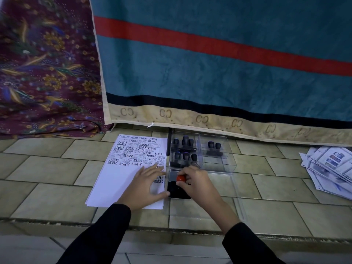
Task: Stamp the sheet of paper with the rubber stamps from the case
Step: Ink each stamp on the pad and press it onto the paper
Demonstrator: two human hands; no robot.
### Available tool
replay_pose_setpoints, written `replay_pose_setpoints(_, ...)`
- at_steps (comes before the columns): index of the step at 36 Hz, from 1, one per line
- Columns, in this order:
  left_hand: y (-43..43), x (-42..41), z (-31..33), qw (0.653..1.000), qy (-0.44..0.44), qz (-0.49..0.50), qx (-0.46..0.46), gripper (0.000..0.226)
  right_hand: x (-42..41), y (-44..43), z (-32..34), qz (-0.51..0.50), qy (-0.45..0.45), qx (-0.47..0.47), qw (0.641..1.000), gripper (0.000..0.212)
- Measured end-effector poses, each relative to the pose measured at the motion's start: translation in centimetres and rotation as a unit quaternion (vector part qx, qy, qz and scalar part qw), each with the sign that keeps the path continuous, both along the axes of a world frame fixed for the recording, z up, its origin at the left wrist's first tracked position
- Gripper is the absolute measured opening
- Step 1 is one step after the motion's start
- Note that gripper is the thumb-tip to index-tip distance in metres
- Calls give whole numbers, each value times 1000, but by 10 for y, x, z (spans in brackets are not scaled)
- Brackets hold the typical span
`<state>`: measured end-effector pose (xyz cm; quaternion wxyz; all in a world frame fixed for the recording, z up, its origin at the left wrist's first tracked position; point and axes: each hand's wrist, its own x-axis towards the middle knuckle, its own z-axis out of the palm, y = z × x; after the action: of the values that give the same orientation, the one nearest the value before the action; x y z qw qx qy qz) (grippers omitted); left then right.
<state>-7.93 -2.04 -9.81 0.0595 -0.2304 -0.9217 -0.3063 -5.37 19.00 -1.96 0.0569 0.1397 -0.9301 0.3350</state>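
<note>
A white sheet of paper (116, 180) lies on the tiled floor, its far half covered with black stamped words. My left hand (146, 187) rests flat on the sheet's right side, fingers spread. Right of the sheet stands a clear plastic case (215, 157) holding several dark rubber stamps (185, 156) upright in compartments. In front of it lies a black ink pad (176, 190) with its lid open. My right hand (198, 185) grips a stamp with a red knob (181, 178) directly over the ink pad.
A teal blanket (219, 73) with a red stripe hangs just behind the case, and a purple floral cloth (45, 69) at the left. A pile of printed papers (329, 168) lies at the right. A step edge (171, 227) runs near me.
</note>
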Motion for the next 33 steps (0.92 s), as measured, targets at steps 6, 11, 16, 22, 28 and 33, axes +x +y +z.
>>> replay_pose_setpoints(6,10,2,-6,1000,15,-12,-14,88,1,-1,0,-3,-2,-6,1000,25)
replay_pose_setpoints(11,11,0,-10,1000,15,-8,-9,77,1,0,-1,-10,-8,-29,1000,24)
replay_pose_setpoints(16,11,-2,-12,1000,8,-1,-3,66,1,2,-2,-3,-26,-25,999,22)
replay_pose_setpoints(22,11,-1,-11,1000,7,-1,-3,65,-7,0,3,-32,-44,-44,998,21)
replay_pose_setpoints(28,11,0,-9,1000,-1,-4,-9,63,3,2,-1,-21,-59,-29,998,22)
replay_pose_setpoints(33,11,2,-5,1000,-1,-6,-8,63,-6,-3,7,-56,-61,-37,996,22)
